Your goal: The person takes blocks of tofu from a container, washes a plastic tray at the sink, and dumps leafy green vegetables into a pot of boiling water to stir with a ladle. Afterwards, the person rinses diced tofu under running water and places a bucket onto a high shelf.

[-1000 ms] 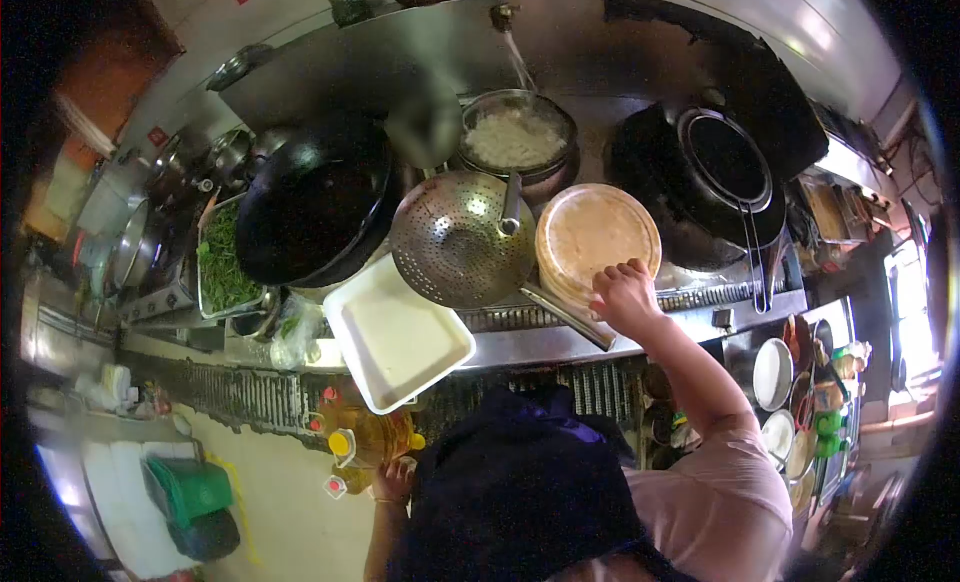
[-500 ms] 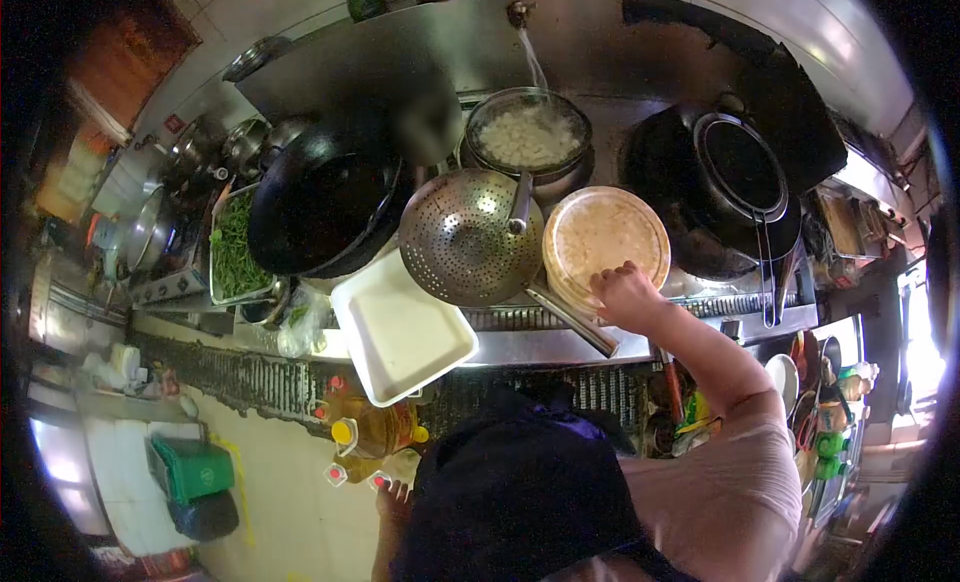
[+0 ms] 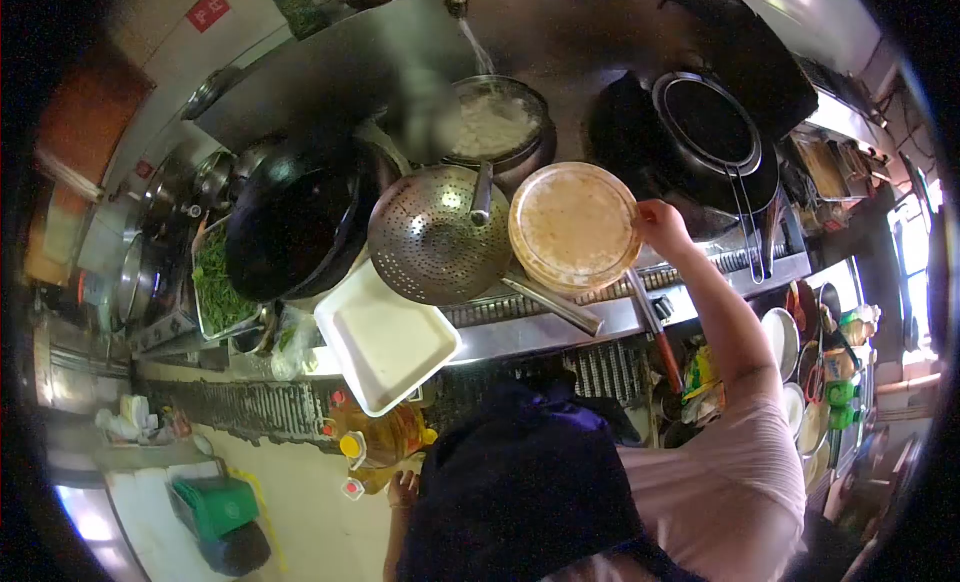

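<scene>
My right hand (image 3: 660, 231) is at the right rim of a round, tan, stained lid (image 3: 575, 220), its fingers closed on the edge. What lies under the lid is hidden. To its left is a perforated metal strainer (image 3: 437, 234), whose thick handle points down to the right. Behind them, water runs from a tap (image 3: 458, 4) into a pan of pale pieces (image 3: 493, 122). Low down, my left hand (image 3: 403, 488) hangs beside large bottles of yellow oil (image 3: 385, 437); its fingers look loosely apart and hold nothing visible.
A white tray (image 3: 387, 342) juts over the counter's front edge. Black woks stand left (image 3: 290, 232) and right (image 3: 620, 132), with a round wire-handled sieve (image 3: 708, 120) on the right one. Green vegetables (image 3: 217, 282) fill a tray far left. A red-handled tool (image 3: 665, 357) leans at the front.
My right hand has moved from the lid's top near its front to the right rim. The view has shifted, and my left hand stays low by the bottles.
</scene>
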Motion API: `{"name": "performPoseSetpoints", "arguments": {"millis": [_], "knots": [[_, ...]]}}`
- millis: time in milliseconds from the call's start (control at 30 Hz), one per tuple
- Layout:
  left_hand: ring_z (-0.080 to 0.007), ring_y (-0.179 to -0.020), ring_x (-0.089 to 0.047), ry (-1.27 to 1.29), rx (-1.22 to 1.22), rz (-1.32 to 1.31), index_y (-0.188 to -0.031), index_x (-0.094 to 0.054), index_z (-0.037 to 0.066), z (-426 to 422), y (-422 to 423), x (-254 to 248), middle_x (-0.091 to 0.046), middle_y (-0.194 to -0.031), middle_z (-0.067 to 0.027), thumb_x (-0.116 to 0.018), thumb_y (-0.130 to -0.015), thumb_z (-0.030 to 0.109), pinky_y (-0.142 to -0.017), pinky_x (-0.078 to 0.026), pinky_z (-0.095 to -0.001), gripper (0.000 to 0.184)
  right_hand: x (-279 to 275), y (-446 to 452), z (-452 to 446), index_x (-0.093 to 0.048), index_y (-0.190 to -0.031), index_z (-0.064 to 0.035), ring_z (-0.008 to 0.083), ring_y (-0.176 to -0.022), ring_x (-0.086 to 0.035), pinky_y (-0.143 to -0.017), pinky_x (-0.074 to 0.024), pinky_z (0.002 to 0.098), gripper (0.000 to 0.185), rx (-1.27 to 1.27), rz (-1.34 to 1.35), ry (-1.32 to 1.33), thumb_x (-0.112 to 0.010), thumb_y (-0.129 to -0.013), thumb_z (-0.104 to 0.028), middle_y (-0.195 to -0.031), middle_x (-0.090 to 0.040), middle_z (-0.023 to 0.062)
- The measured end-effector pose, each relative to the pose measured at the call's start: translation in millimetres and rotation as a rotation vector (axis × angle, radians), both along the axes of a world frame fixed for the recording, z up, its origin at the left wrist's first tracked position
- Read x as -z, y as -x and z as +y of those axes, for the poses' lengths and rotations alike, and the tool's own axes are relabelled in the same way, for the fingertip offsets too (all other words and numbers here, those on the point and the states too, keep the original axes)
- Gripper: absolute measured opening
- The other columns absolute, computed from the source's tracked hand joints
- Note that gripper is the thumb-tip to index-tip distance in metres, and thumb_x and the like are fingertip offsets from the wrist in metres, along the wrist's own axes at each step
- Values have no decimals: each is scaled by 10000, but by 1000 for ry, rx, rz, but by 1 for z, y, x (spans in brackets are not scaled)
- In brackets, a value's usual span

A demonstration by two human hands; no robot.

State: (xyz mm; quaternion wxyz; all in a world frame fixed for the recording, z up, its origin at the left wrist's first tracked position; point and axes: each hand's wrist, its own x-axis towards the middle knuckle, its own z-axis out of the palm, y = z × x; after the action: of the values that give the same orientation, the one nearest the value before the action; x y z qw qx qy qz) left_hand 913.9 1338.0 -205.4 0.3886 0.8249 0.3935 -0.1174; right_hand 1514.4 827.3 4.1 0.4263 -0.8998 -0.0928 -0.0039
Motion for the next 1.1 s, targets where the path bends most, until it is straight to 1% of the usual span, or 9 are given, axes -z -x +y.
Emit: {"name": "performPoseSetpoints", "arguments": {"millis": [100,200,300,467,567,700,767,900,1100], "knots": [[-340,-984,-588,557,-541,-365,-1218,-447,-42,8,16,46,-555,-1100,-189,-577,-865,235,-828,-509,-445,468,-2,-3,5,-600,-968,10,127,-684,-617,-568,-520,285,232,97,77,82,-658,-786,-122,-801,-648,66],[-326,-970,-595,923,-838,-513,-1206,-460,-39,16,15,54,-576,-1024,-174,-608,-845,256,-798,-518,-449,489,-16,-8,9,-659,-831,-19,189,-603,-630,-573,-517,327,246,125,219,62,-695,-735,-242,-721,-655,102],[-305,-945,-599,797,-895,-319,-1196,-470,16,15,0,33,-581,-1013,-150,-596,-849,270,-750,-508,-432,448,-15,-9,9,-679,-729,-25,204,-563,-636,-575,-526,356,274,181,221,13,-713,-701,-295,-625,-643,107],[-271,-903,-606,658,-847,-100,-1180,-486,106,-11,-38,-30,-590,-995,-110,-575,-856,293,-672,-491,-404,384,-17,-18,9,-667,-772,-42,237,-615,-642,-616,-525,366,253,169,295,61,-719,-684,-273,-719,-660,121],[-229,-851,-608,636,-808,-107,-1189,-478,108,-9,-36,-18,-596,-986,-90,-583,-855,278,-632,-477,-343,389,-18,-29,7,-604,-829,-41,212,-658,-617,-575,-506,341,206,24,-99,269,-702,-697,-164,-708,-612,94],[-166,-765,-594,503,-573,-166,-1195,-494,67,-28,-74,-62,-614,-945,-79,-612,-851,190,-605,-466,-276,384,-90,14,56,-600,-802,-92,273,-820,-601,-671,-491,395,214,-180,-501,583,-674,-758,-288,-858,-612,83],[-157,-771,-601,476,-422,-192,-1163,-526,45,-37,-88,-80,-632,-936,-79,-623,-847,145,-638,-479,-275,345,-96,47,87,-596,-928,-115,274,-802,-625,-666,-497,403,388,-417,-243,828,-578,-799,-480,-899,-621,86],[-159,-832,-620,303,-109,-198,-1075,-577,-6,-39,-111,-79,-653,-941,-93,-625,-851,94,-736,-497,-275,250,-63,90,119,-553,-894,-79,258,-784,-607,-692,-475,395,417,-500,-513,788,-608,-767,-472,-815,-589,90],[-169,-875,-625,271,-97,-121,-1109,-559,-27,-28,-95,-53,-654,-976,-110,-628,-848,108,-782,-493,-276,301,-42,92,119,-542,-781,-74,244,-717,-607,-632,-481,371,388,-456,-657,614,-654,-723,-441,-725,-573,66]]}}
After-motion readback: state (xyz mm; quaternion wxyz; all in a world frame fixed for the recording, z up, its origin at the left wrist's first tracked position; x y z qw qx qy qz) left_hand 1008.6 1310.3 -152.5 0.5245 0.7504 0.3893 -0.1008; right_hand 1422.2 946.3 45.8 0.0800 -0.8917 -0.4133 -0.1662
